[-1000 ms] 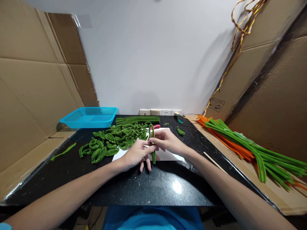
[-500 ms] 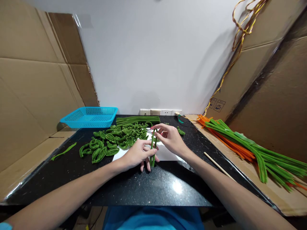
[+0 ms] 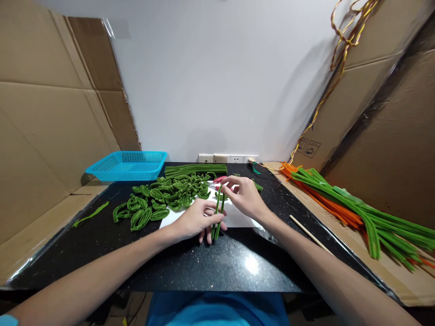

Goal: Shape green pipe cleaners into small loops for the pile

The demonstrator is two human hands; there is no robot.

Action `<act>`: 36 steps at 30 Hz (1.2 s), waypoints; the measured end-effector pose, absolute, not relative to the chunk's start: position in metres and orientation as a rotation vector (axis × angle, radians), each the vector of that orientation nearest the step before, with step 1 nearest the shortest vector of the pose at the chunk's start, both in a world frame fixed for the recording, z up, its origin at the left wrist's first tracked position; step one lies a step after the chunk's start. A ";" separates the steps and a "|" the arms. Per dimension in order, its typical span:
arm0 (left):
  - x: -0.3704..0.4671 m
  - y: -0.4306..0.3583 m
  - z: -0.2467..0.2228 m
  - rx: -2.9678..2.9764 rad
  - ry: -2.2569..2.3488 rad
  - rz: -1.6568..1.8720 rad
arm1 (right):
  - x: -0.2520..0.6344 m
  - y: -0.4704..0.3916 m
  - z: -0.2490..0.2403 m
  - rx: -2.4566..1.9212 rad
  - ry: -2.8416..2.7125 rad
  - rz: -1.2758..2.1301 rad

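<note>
My left hand pinches green fuzzy stems between thumb and fingers, above the front edge of a white sheet. The stems stand nearly upright, side by side. At their top ends, my right hand is closed with thumb and fingertips on them. Red-handled pliers lie on the sheet behind my right hand, partly covered by it. Left of the hands spreads a pile of looped green leaf shapes.
Behind the pile lies a bundle of straight green stems. A blue basket sits back left. A wooden stick and green and orange stems are at the right. Cardboard flanks the black table.
The rounded bend at the stems' top has opened into two separate-looking upper ends. My right hand has shifted slightly, showing more of the red pliers behind it. My left hand keeps its hold.
</note>
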State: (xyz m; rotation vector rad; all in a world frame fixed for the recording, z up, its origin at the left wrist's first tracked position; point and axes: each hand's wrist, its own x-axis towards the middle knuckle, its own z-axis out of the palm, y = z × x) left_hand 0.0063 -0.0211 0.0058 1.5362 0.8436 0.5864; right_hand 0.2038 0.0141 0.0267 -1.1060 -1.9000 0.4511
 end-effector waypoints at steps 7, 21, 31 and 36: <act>0.010 -0.020 0.013 1.580 0.882 0.737 | 0.200 0.013 0.032 -1.060 -1.813 0.760; 0.008 -0.017 0.012 1.388 0.884 0.997 | 0.197 0.009 0.029 -0.935 -1.759 1.060; 0.005 -0.013 0.011 1.404 0.902 0.943 | 0.194 0.009 0.024 -0.883 -1.792 1.139; 0.005 -0.013 0.011 1.363 0.894 0.994 | 0.193 0.009 0.025 -0.859 -1.780 1.129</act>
